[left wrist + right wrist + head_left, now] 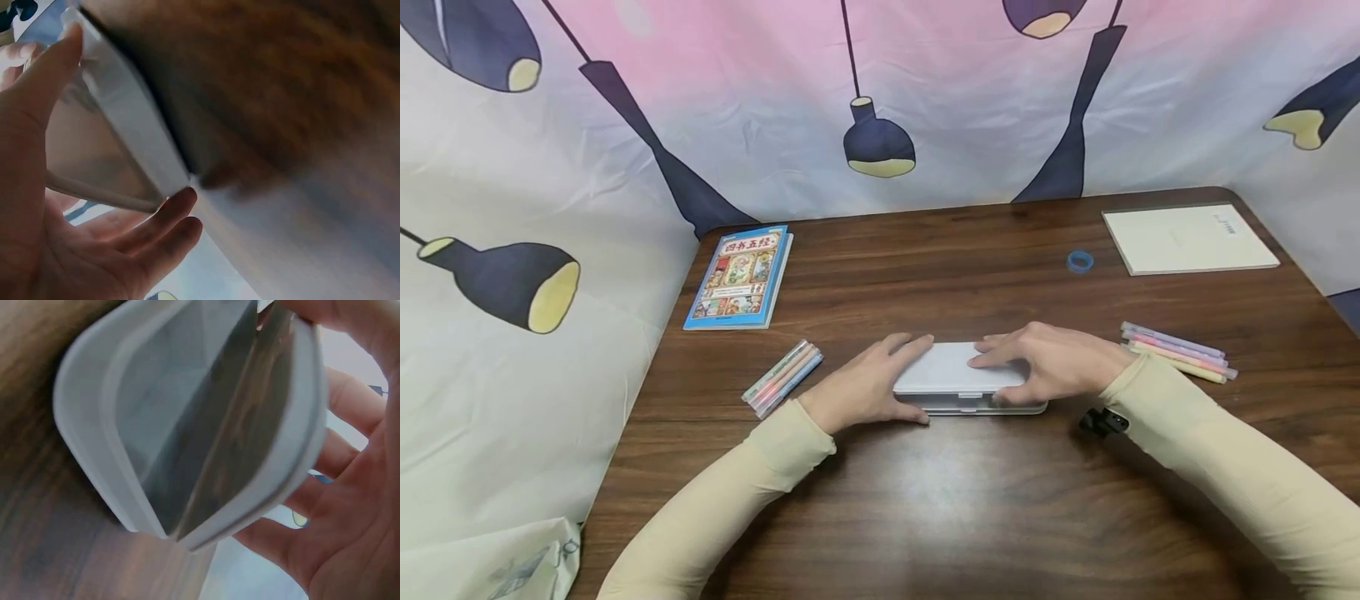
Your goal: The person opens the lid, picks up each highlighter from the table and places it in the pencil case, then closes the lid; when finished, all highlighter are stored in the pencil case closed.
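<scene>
White, rectangular hard-shell case (962, 383) sits on your dark brown wood-grain table (865, 517), its white hinged lid (943, 362) ajar. Your left hand (868, 383) holds its left end; your right hand (1048, 362) grips the lid's right side. Work looks midway: the lid stands neither laid back nor closed, and 2 sets, slim pastel pens (1180, 354) right and slim pale-barrelled pens (783, 379) left, lie outside.

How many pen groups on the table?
2: one pen group left of the white case, another pen group right of it, possibly partly hidden by the right sleeve.
</scene>
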{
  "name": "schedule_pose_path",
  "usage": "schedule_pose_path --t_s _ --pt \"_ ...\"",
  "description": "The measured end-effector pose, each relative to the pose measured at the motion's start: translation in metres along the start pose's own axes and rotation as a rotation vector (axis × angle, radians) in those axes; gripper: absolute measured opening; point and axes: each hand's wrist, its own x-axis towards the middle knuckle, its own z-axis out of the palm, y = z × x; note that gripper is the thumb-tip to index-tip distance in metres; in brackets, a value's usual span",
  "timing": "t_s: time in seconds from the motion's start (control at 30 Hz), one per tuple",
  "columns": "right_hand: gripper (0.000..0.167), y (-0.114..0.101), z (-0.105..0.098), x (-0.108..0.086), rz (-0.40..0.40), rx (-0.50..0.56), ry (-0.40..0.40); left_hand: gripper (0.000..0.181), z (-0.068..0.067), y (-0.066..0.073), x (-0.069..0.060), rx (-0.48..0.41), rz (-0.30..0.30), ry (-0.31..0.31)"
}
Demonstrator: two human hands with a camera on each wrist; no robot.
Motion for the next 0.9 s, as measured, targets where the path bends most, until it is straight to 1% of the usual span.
schedule_pose_path --t_s 0.1,0.23,0.33,0.53,0.63,0.77,0.9 --pt "0.045 0.001 -0.005 0.0 -0.028 0.013 0.014 0.105 -0.003 -0.003 -0.005 -0.045 -0.008 0.031" --pt "0.039 0.001 -0.013 -0.001 0.006 0.035 0.003 0.107 -0.005 -0.006 -0.009 -0.08 -0.023 0.05" --pt "0.037 0.0 -0.018 -0.001 0.036 0.048 -0.005 0.113 -0.003 -0.008 -0.009 -0.1 -0.056 0.055" --pt "0.035 0.003 -0.027 -0.002 0.035 0.114 0.02 0.126 0.0 -0.009 -0.009 -0.143 -0.129 0.063" --pt "0.034 0.006 -0.031 -0.002 0.042 0.136 0.035 0.13 0.002 -0.009 -0.01 -0.145 -0.15 0.065" --pt "0.033 0.012 -0.033 0.003 0.092 0.142 0.086 0.138 0.004 -0.009 -0.011 -0.158 -0.153 0.08" --pt "0.034 0.016 -0.033 0.013 0.193 0.148 0.17 0.144 0.004 -0.009 -0.011 -0.196 -0.125 0.095"
